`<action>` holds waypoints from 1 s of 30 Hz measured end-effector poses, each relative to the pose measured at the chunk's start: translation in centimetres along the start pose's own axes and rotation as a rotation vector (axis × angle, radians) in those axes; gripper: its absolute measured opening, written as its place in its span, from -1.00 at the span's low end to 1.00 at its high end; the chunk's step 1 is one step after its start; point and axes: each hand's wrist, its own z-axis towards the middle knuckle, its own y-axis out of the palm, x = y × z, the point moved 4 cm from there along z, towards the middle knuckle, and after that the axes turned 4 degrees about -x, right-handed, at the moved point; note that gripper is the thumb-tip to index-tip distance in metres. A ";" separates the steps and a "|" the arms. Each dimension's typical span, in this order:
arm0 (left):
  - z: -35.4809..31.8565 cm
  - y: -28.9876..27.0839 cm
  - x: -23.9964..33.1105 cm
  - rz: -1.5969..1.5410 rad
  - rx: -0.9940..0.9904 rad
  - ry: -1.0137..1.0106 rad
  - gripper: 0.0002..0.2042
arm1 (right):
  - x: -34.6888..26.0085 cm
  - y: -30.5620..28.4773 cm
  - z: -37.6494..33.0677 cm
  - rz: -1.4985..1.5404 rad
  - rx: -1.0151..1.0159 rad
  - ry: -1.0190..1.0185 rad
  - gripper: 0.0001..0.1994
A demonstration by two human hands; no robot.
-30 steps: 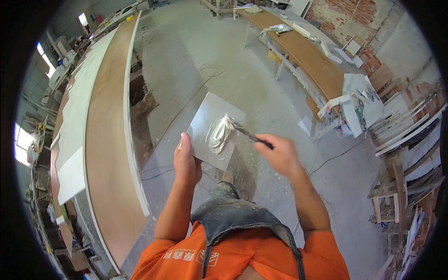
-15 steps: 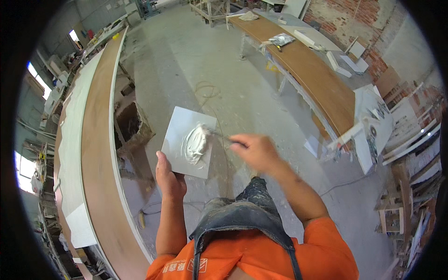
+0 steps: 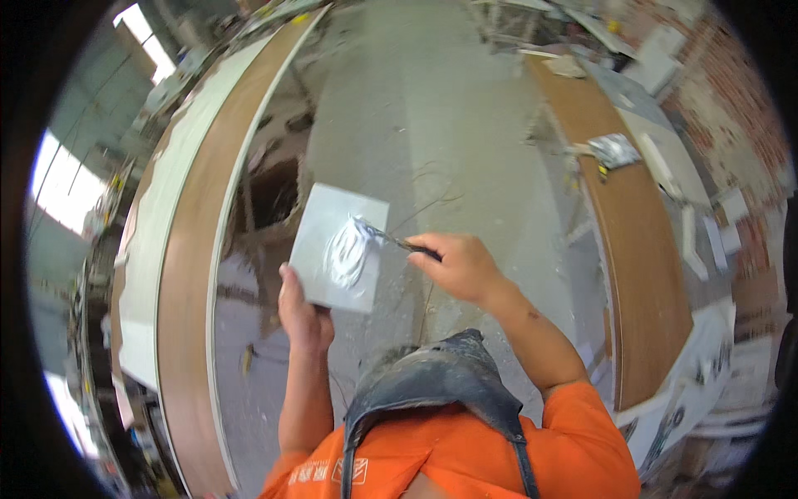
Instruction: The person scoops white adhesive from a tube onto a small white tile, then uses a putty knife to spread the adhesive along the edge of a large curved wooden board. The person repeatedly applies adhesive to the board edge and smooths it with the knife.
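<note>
A flat whitish board (image 3: pixel 320 237) is held up in front of me by my left hand (image 3: pixel 306 314), its thumb along the near left edge and the other fingers hidden underneath. Thick white paste (image 3: pixel 347 254) lies swirled on the board's middle. My right hand (image 3: pixel 457 264) is closed around the dark handle of a thin trowel-like tool (image 3: pixel 399 242). The tool's tip touches the far right part of the paste; its exact blade shape is smeared with paste and hard to make out.
At left runs a long bench with a brown panel (image 3: pixel 199 224) and a pale sheet (image 3: pixel 150 258). Another brown panel (image 3: pixel 640 274) lies on the right bench, bearing a silvery bag (image 3: pixel 613 150). A cable (image 3: pixel 432 200) trails over the concrete floor (image 3: pixel 366 100).
The view has turned, so both benches appear shifted to the right. My right hand has moved the tool through the paste, reshaping it into loops. My left hand still holds the board.
</note>
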 end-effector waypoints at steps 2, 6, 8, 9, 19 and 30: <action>2.2 1.7 -0.3 0.046 0.066 0.021 -0.46 | 0.8 1.1 1.3 0.033 -0.030 -0.167 -0.71; 6.1 2.8 -1.0 0.048 0.078 -0.008 -0.46 | 4.7 -2.1 6.0 0.094 -0.190 0.074 -0.71; 10.1 4.4 -2.5 0.071 0.070 -0.022 -0.46 | 5.7 -1.1 8.8 -0.022 0.042 -0.014 -0.73; 12.0 4.3 -3.0 0.050 0.026 0.012 -0.46 | 5.3 -0.5 9.3 -0.083 0.001 -0.215 -0.72; 34.5 8.1 -4.4 -0.037 -0.085 -0.044 -0.50 | 13.5 -5.0 29.1 -0.024 -0.098 0.025 -0.73; 52.6 10.9 -2.9 -0.055 -0.212 -0.046 -0.41 | 18.0 -3.7 47.4 -0.099 -0.005 0.081 -0.72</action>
